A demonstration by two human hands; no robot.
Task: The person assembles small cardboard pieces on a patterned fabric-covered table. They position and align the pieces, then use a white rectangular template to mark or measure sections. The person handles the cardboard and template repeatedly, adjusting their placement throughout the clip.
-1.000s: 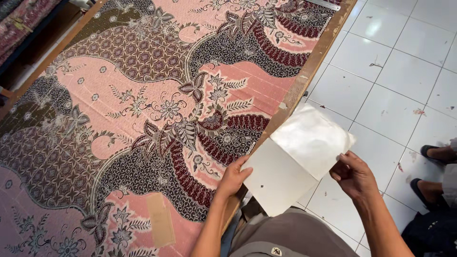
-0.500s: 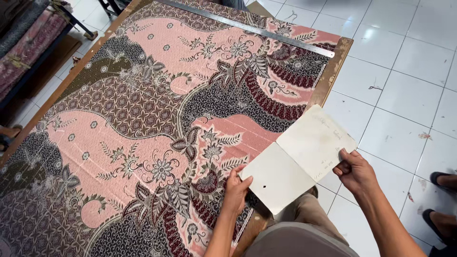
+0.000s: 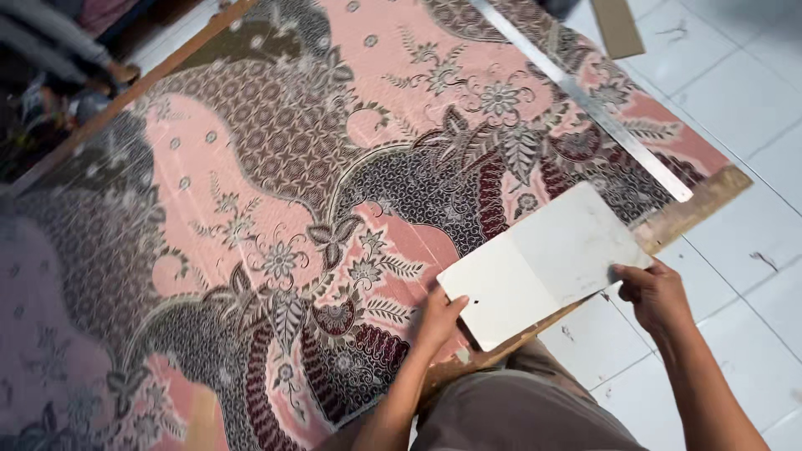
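Note:
A white rectangular board [image 3: 543,263] with a faint crease across its middle lies flat over the near edge of a pink, brown and maroon patterned cloth [image 3: 334,209]. My left hand [image 3: 439,321] grips the board's near left corner. My right hand [image 3: 656,292] pinches its right corner, out past the table edge. The cloth is spread over a wooden table [image 3: 702,200].
A long metal ruler [image 3: 585,96] lies diagonally across the far right part of the cloth. White floor tiles [image 3: 735,108] lie to the right. A brown cardboard strip [image 3: 618,25] rests on the floor at the top. Dark clutter [image 3: 58,83] sits at the upper left.
The view has swung so the table's far end and the ruler show. Both hands have carried the white board up from beside the table edge onto the cloth.

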